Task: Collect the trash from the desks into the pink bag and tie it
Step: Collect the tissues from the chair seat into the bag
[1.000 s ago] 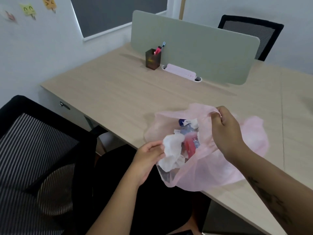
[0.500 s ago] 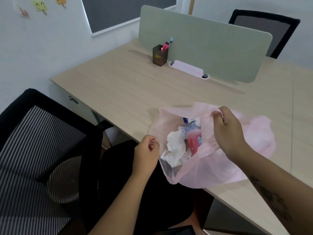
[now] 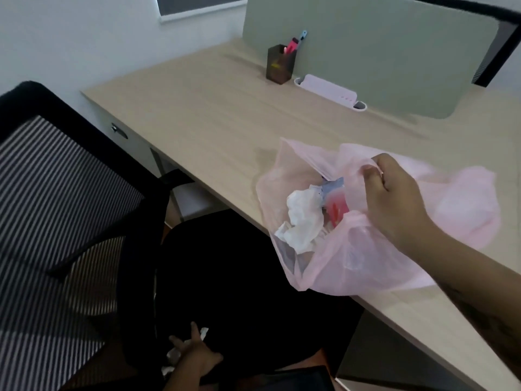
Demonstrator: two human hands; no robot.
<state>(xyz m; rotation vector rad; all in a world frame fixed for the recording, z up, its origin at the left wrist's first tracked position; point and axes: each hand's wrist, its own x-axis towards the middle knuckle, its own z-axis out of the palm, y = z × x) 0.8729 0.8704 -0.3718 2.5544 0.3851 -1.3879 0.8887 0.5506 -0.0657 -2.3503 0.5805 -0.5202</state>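
Right hand pinches pink bag rim on desk. Left hand, fingers spread, touches tissue near chair.

Pale wood-grain desk, grey-green divider panel upright along its far edge, black mesh chair at near left, second black chair behind divider, white wall, dark window with white sill.
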